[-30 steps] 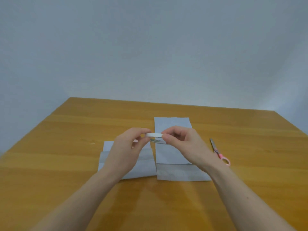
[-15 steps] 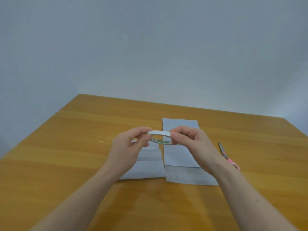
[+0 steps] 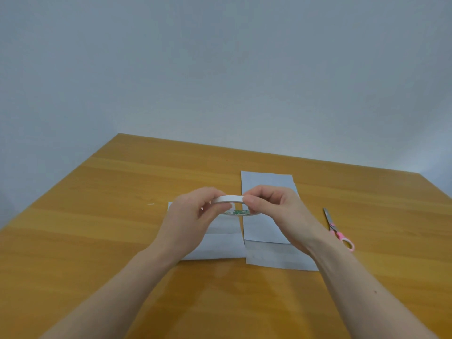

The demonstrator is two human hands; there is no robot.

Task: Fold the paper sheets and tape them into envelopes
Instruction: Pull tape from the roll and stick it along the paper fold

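Paper sheets lie side by side at the middle of the frame on the table (image 3: 97, 216). Left sheet (image 3: 220, 245) is low and wide, with a fold line across it, and much of it is hidden behind the left hand (image 3: 193, 221). Right sheet (image 3: 266, 231) is taller: its far end reaches up past the hands, and its near end is folded up into a band along the bottom edge. The two sheets sit just beside each other, their inner edges nearly touching.

Above the sheets, at the centre of the frame, both hands hold a tape roll (image 3: 231, 204). The roll is white, thin, and lies nearly flat, so that its rim faces the camera; a green print shows on its inner side. Left hand grips the roll from the left, thumb and curled fingers closed on its rim. Right hand (image 3: 276, 214) pinches the roll from the right, fingers curled over the top and thumb beneath. Whether a tape end is pulled free, I cannot tell. The roll is held clear of the paper, above the gap between the two sheets.

Scissors (image 3: 336, 228) with pink handles lie on the table at the right of the frame, near the right wrist, blades pointing away toward the far edge. They are apart from the right sheet.

A plain pale wall (image 3: 220, 69) fills the upper half of the frame behind the table.
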